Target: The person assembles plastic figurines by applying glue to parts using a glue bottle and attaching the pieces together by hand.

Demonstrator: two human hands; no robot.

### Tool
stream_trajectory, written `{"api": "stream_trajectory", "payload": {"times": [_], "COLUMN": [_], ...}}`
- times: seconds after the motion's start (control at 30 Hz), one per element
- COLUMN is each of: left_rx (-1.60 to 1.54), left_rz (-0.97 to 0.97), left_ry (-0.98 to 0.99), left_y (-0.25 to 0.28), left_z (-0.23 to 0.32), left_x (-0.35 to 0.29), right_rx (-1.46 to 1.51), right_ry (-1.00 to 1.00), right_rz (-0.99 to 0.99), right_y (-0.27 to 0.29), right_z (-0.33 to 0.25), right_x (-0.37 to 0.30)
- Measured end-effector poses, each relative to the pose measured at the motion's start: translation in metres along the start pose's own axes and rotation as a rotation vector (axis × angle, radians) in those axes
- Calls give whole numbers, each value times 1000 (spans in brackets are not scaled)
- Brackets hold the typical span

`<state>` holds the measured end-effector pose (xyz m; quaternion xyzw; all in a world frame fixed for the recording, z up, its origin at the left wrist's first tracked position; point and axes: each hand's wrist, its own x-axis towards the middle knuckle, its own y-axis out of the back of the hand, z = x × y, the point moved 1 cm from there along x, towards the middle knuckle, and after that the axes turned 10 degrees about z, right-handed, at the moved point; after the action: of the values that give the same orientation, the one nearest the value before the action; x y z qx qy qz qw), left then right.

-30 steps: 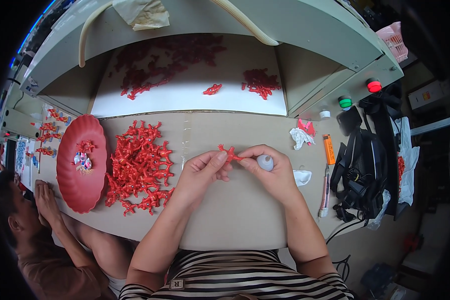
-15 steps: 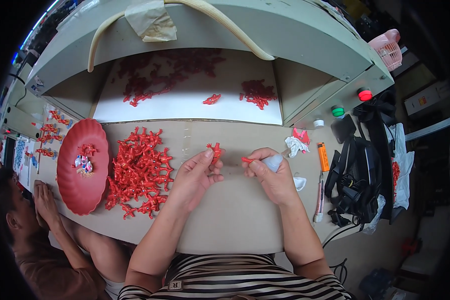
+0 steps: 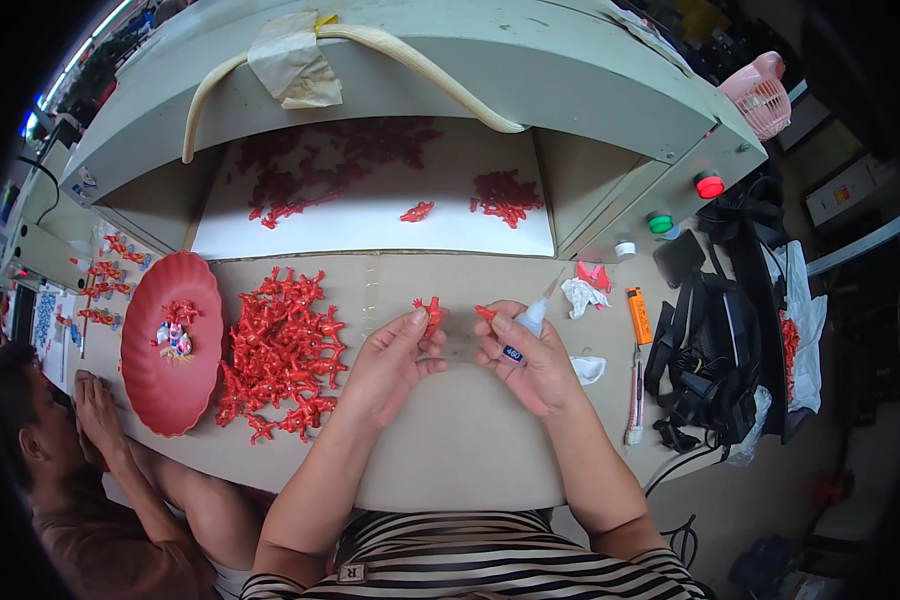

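Note:
My left hand (image 3: 392, 368) pinches a small red plastic figurine (image 3: 431, 311) between thumb and fingers over the middle of the table. Just to its right, my right hand (image 3: 536, 375) has a small red figurine part (image 3: 485, 313) at its fingertips. The same right hand also grips a small glue bottle (image 3: 535, 316), its thin nozzle slanting up and away to the right. A short gap separates the two red pieces. Left of my left hand lies a heap of similar red figurines (image 3: 282, 345).
A scalloped red tray (image 3: 135, 375) with small items stands left, beside a seated person (image 3: 100, 500). Behind, a grey cabinet (image 3: 400, 75) holds more red parts (image 3: 507, 197). An orange box (image 3: 639, 315), a cutter knife (image 3: 634, 410), tissue (image 3: 583, 297) and black straps (image 3: 715, 350) are right.
The glue bottle has turned in my right hand, so its nozzle now points up and its label shows. Both hands keep their red pieces and stay close together. The whole view has shifted slightly.

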<state>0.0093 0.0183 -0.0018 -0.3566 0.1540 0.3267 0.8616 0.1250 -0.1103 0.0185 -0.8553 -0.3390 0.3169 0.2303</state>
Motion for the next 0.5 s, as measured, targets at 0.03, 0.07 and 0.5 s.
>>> {"api": "stream_trajectory", "payload": {"times": [0.03, 0.07, 0.5], "left_rx": [2, 7, -5], "left_rz": [0, -3, -10], "left_ry": [-4, -8, -23], "left_y": [0, -1, -2], "left_z": [0, 0, 0], "left_x": [0, -1, 0], "right_rx": [37, 39, 198], "right_ry": [-39, -33, -100], "right_rz": [19, 15, -10], "right_y": [-1, 0, 1], "right_z": [0, 0, 0], "right_x": [0, -1, -1]}}
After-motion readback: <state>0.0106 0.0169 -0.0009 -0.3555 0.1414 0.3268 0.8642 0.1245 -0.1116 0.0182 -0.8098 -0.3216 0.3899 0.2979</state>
